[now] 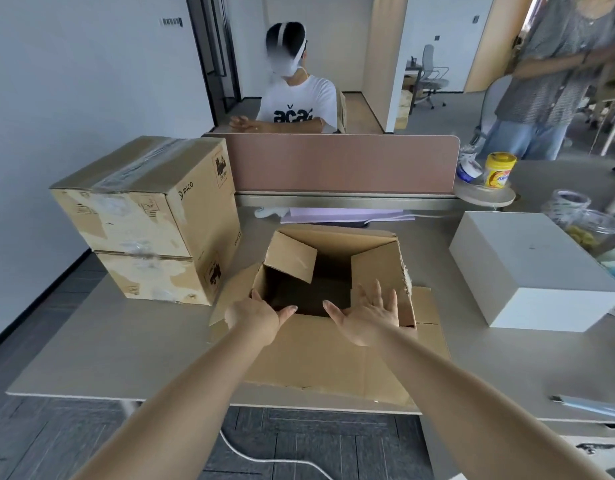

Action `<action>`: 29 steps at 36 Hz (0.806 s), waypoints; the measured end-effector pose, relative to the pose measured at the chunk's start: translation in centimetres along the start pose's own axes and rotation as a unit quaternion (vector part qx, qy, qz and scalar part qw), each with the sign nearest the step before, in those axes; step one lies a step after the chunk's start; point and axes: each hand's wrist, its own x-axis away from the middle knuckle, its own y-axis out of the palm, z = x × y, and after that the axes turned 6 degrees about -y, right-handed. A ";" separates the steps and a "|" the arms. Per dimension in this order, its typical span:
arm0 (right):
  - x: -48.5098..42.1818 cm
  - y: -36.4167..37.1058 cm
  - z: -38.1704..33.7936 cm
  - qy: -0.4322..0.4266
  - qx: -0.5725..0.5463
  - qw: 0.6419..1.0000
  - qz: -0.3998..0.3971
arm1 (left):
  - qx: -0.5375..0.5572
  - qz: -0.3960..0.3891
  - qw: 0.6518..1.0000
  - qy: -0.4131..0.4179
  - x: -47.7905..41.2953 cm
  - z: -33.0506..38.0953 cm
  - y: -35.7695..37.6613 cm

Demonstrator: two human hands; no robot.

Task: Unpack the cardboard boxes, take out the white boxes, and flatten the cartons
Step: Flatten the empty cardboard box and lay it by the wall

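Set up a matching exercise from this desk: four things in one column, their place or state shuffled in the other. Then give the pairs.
Things
1. open carton
2. white box
3. taped cartons
4. yellow-lidded jar

Place or state
A. stacked two high at the left of the desk
B. on the round shelf by the right end of the divider
C. closed, on the desk at the right
D. flaps spread, in the middle

Pairs: 1-D, 2-C, 3-A, 4-B
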 end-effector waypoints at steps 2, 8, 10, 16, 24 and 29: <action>-0.1 -0.2 0.0 0.023 0.011 1.000 -0.008 | -0.012 -0.002 1.000 -0.011 0.0 0.1 0.1; -0.4 -0.5 0.0 0.032 0.033 0.999 -0.016 | 0.011 0.012 1.000 -0.025 0.0 0.4 0.6; -0.5 -0.7 0.2 0.009 0.028 0.999 -0.026 | 0.027 0.015 0.999 -0.028 0.1 0.4 0.7; -1.0 -0.7 0.2 0.025 0.021 0.999 -0.036 | 0.035 0.014 0.999 -0.032 0.0 0.3 0.7; -0.3 -0.3 0.6 -0.007 0.030 1.000 -0.002 | 0.033 0.009 0.999 -0.027 -0.3 0.4 1.0; -1.0 -0.6 0.7 -0.014 0.019 1.000 -0.013 | 0.046 -0.001 0.998 -0.030 -0.1 0.5 1.1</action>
